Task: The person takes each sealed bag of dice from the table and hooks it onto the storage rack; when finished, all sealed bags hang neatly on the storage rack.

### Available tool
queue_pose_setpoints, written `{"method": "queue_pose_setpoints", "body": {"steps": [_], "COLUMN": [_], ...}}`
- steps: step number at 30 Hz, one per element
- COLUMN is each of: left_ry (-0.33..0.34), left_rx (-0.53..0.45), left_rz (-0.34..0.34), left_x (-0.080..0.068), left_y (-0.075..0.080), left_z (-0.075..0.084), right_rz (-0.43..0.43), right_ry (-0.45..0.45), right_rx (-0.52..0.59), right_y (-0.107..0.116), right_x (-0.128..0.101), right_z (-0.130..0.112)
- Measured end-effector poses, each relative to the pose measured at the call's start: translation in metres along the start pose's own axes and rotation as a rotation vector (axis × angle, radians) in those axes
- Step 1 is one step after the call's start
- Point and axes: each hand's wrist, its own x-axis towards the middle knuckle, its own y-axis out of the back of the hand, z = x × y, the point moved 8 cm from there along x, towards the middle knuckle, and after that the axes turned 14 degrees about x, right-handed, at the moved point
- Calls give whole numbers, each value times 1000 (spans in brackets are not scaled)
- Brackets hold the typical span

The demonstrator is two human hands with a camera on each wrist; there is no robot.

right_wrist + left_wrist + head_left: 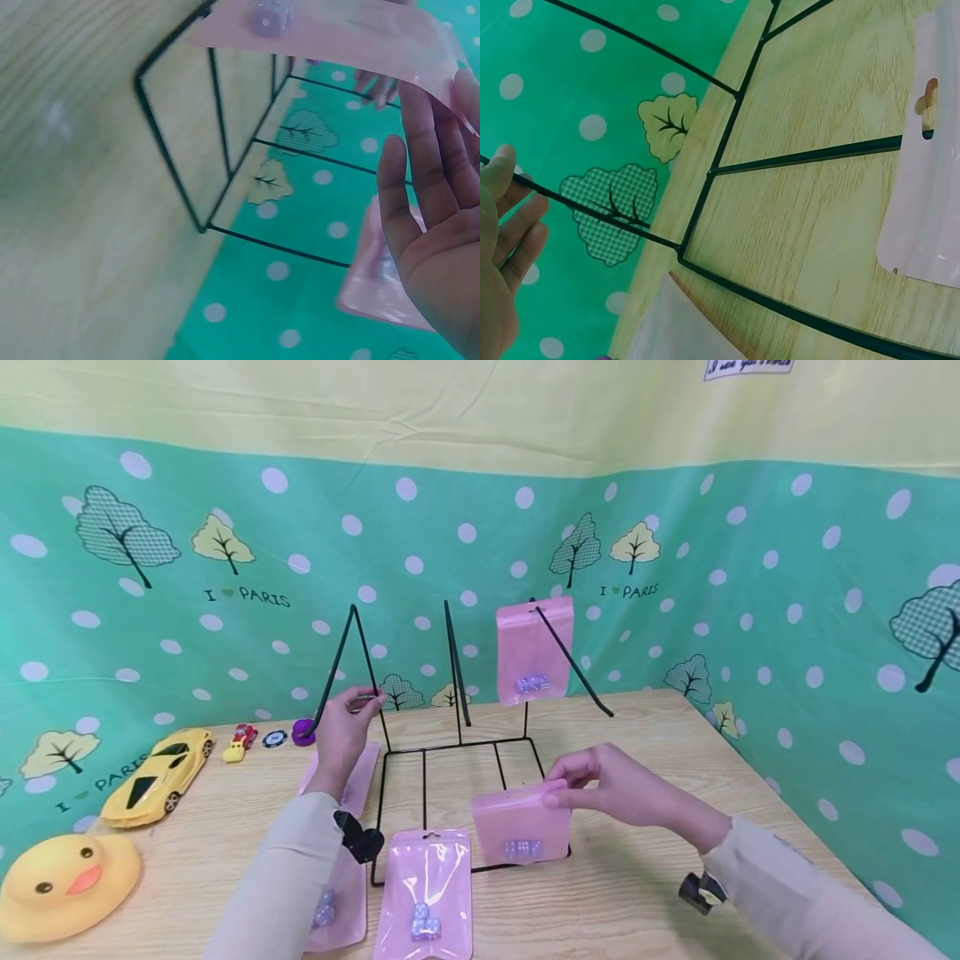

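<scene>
We see a wooden table (637, 893) backed by a green dotted cloth (787, 568), and on it, at the middle, a black wire rack (457, 747) with slanted prongs rising from a flat base. To the far left lie a yellow duck toy (63, 885) near us and a yellow toy car (159, 775) beyond it.

A pink pouch on the rack (534, 649) hangs from the right-hand prong, small dice showing at its bottom. Another pink pouch (426, 893) lies flat on the near table just in front of the rack's base.

Our right hand (622, 787) is to the right of the rack, its thumb and fingers pinching the top edge of a held pink pouch (521, 833), which hangs upright over the near right part of the base with dice at its bottom.

Our left hand (343, 731) is raised at the left prong, fingers curled with the tips closed on the wire; the left wrist view shows the wire running across the fingers (517, 217).
</scene>
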Motion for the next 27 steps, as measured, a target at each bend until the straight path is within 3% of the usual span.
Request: {"method": "queue_pose_setpoints", "body": {"steps": [14, 21, 27], "left_ry": [-13, -13, 5], "left_rx": [23, 14, 6], "left_rz": [-17, -29, -29], "left_x": [6, 6, 7], "left_y": [1, -1, -1], "left_z": [-1, 0, -1], "right_rz": [109, 195, 289], "right_ry": [246, 455, 464], "right_rx": [-78, -33, 54], "right_y": [-4, -9, -8], "right_x": [-6, -9, -6], "right_z": [-66, -96, -108]}}
